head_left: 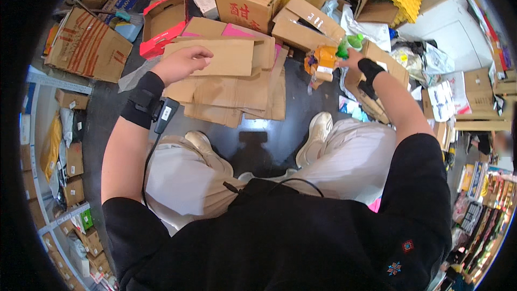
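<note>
The green plastic item (348, 46) lies just beyond the nearer right hand (354, 60), whose grip I cannot tell, while the left hand (182, 66) hangs empty and loosely uncurled.

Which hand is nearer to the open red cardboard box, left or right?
Left. The left hand is near the red box, at its lower right, over flattened brown cardboard; the right hand is farther right, at a green plastic object.

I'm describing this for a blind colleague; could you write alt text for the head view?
A person's right hand is at a translucent green plastic item and crumpled orange packaging, grip unclear. The open left hand is over flattened cardboard sheets on a dark, shiny floor, with cartons beyond.
</note>
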The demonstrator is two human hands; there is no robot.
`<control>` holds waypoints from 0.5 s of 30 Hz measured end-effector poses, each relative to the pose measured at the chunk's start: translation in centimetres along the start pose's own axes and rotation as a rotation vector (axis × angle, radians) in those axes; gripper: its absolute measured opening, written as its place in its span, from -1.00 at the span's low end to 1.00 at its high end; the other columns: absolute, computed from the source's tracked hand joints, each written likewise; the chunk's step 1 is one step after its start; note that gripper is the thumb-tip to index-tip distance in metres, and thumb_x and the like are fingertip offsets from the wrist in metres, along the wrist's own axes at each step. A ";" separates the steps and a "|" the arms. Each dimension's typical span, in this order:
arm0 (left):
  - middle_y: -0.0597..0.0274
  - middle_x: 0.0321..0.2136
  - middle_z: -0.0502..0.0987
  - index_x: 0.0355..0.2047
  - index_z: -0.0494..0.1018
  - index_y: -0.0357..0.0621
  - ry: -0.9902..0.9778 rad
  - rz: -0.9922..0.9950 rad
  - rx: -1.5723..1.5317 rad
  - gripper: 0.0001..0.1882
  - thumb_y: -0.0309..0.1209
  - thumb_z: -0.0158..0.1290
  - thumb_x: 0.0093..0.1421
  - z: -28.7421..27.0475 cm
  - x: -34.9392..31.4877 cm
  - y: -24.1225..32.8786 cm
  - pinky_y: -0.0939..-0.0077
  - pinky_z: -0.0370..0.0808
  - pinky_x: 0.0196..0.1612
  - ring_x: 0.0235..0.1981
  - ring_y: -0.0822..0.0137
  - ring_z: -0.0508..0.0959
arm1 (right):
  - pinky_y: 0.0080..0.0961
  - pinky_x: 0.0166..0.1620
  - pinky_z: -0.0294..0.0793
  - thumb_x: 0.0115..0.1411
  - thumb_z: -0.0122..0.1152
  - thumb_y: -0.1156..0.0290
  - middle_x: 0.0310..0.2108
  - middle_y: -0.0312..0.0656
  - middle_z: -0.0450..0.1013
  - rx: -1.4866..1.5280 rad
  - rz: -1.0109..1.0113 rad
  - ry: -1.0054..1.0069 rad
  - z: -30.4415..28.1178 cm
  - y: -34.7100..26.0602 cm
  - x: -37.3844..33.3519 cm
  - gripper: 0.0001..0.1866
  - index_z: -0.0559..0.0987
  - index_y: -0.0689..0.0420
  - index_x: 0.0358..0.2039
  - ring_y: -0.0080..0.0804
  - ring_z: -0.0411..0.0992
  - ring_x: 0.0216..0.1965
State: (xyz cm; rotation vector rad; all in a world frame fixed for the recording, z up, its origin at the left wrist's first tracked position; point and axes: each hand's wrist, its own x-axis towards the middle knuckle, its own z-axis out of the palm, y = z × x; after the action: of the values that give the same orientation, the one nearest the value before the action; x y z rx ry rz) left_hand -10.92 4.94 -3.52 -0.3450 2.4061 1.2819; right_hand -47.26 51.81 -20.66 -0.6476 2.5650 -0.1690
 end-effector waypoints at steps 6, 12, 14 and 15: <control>0.26 -0.06 0.53 0.11 0.41 -0.21 -0.044 0.061 0.026 -0.60 -0.23 0.01 0.38 0.1 2.0 -2.8 0.47 0.44 0.05 -0.03 0.41 0.49 | -0.29 0.28 0.31 -0.21 0.54 -0.27 0.26 0.38 0.20 0.203 0.139 0.002 4.7 -0.4 2.0 0.40 0.04 0.56 0.30 0.05 0.27 0.29; 0.18 -0.09 0.56 0.06 0.45 -0.22 -0.058 -0.018 -0.076 -0.61 -0.23 0.05 0.35 0.0 4.4 -3.2 0.42 0.45 0.04 -0.06 0.37 0.54 | -0.36 0.27 0.31 -0.26 0.60 -0.22 0.23 0.31 0.26 0.541 0.058 0.111 8.9 3.6 5.0 0.42 0.04 0.58 0.29 -0.03 0.31 0.26; 0.19 -0.10 0.56 0.07 0.45 -0.20 -0.042 -0.101 -0.036 -0.61 -0.22 0.05 0.35 -0.3 3.1 -3.7 0.43 0.45 0.03 -0.06 0.37 0.53 | -0.37 0.23 0.36 -0.24 0.64 -0.10 0.20 0.17 0.33 0.571 0.011 0.075 9.2 -0.8 4.6 0.30 0.14 0.50 0.28 -0.13 0.37 0.21; 0.20 -0.11 0.56 0.07 0.45 -0.20 -0.035 -0.129 -0.017 -0.61 -0.22 0.05 0.35 -0.4 2.8 -3.8 0.44 0.45 0.02 -0.06 0.37 0.53 | -0.37 0.22 0.38 -0.23 0.64 -0.08 0.19 0.15 0.35 0.635 -0.045 0.042 10.1 -1.1 5.3 0.26 0.16 0.47 0.27 -0.15 0.38 0.20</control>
State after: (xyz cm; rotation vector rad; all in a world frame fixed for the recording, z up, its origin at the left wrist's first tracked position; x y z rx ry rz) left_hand -11.99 2.37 -7.37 -0.4705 2.3042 1.2414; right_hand -45.95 48.28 -31.52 -0.4509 2.3326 -0.9690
